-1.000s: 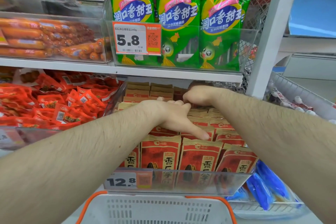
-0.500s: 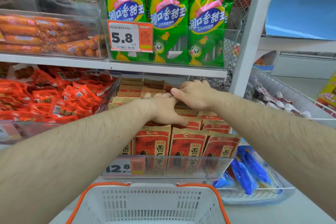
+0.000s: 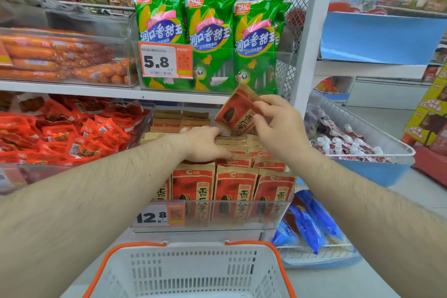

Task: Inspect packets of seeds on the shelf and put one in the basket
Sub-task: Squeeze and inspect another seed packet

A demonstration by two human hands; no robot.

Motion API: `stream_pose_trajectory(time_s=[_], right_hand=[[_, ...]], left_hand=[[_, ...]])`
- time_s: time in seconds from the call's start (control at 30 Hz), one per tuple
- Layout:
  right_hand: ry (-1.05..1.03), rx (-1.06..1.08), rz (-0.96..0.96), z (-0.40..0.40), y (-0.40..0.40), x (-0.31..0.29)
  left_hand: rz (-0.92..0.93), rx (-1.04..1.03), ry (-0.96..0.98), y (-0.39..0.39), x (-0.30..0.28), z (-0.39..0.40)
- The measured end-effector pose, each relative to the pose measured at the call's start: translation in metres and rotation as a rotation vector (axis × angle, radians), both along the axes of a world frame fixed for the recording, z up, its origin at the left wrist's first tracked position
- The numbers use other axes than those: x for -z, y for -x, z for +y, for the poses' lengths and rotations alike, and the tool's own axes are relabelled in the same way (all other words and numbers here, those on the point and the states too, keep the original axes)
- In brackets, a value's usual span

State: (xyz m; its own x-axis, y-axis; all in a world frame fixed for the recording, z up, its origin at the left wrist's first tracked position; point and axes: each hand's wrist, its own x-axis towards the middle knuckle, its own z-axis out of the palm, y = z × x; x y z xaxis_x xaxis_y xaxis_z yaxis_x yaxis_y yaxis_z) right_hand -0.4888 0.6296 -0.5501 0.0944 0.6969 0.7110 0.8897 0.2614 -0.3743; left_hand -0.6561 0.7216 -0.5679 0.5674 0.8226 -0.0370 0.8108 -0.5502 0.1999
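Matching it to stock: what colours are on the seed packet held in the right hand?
Red with tan edges, seen in the head view: seed packet.

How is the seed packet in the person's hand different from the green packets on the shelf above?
The seed packet is red and brown; the green packets are bright green with yellow corn. The seed packet is tilted, lifted in the right hand; the green packets stand upright in a clear bin. The seed packet looks smaller than the green packets. Both carry large Chinese lettering.

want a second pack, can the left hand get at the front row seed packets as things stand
Probably yes: the left hand rests on the rows just behind the front row packets, whose tops stand clear above the bin's clear front wall.
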Motion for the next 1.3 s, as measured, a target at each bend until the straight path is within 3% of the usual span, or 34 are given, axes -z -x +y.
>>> stream_pose_trajectory(time_s=[0.17,0.33,0.47,0.57,0.63,0.73,0.9,1.1,1.3], right_hand=[[-0.169,0.109,0.197,-0.010,0.006,-0.012],[-0.284,0.062,0.529,-0.013,0.017,-0.027],[-0.239,0.008,0.781,-0.024,0.029,-0.037],[-0.136,-0.076,0.799,-0.035,0.045,-0.034],[-0.042,-0.106,0.733,-0.038,0.057,-0.026],[0.096,-0.147,0.608,-0.043,0.075,-0.012],[0.210,-0.203,0.482,-0.055,0.092,0.012],[0.375,-0.254,0.724,-0.065,0.094,0.045],[0.530,-0.237,0.785,-0.064,0.097,0.079]], left_hand=[[-0.139,-0.148,-0.198,0.014,-0.010,-0.010],[-0.630,-0.337,-0.248,0.033,-0.035,-0.013],[-1.024,-0.334,-0.369,0.056,-0.053,-0.029],[-1.286,-0.165,-0.095,0.068,-0.052,-0.057],[-1.246,-0.069,0.034,0.068,-0.043,-0.074],[-1.086,0.002,0.038,0.067,-0.024,-0.091],[-1.207,-0.118,0.292,0.074,0.009,-0.113],[-1.515,-0.210,0.727,0.077,0.045,-0.132],[-1.562,-0.339,0.893,0.079,0.072,-0.136]])
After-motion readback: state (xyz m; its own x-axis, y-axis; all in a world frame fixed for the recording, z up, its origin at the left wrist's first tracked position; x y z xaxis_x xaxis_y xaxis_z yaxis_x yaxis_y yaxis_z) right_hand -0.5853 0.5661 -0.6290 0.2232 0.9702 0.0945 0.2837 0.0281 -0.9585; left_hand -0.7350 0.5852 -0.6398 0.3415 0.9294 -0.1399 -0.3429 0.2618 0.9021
